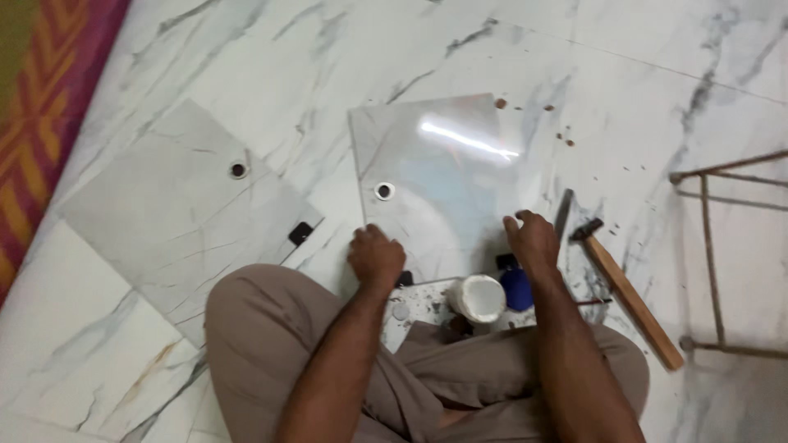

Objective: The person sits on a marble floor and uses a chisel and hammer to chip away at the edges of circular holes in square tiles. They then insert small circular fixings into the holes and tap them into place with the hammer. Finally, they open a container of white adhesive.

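My left hand (pixel 375 257) rests on the near left corner of a glossy marble tile (pixel 443 180), fingers curled over its edge. My right hand (pixel 533 242) presses the same tile near its right edge, fingers bent down. That tile has a round hole (pixel 384 191) near its left side. A second, duller tile (pixel 176 209) with its own round hole (pixel 238 170) lies on the floor to the left. I sit cross-legged, knees in brown trousers below the tile.
A wooden-handled hammer (pixel 628 295) and a dark chisel (pixel 562 215) lie right of the tile. A white container (pixel 478 298) and a blue object (pixel 517 289) sit by my legs. A rusty metal frame (pixel 710 246) stands at right, a patterned rug (pixel 41 107) at left.
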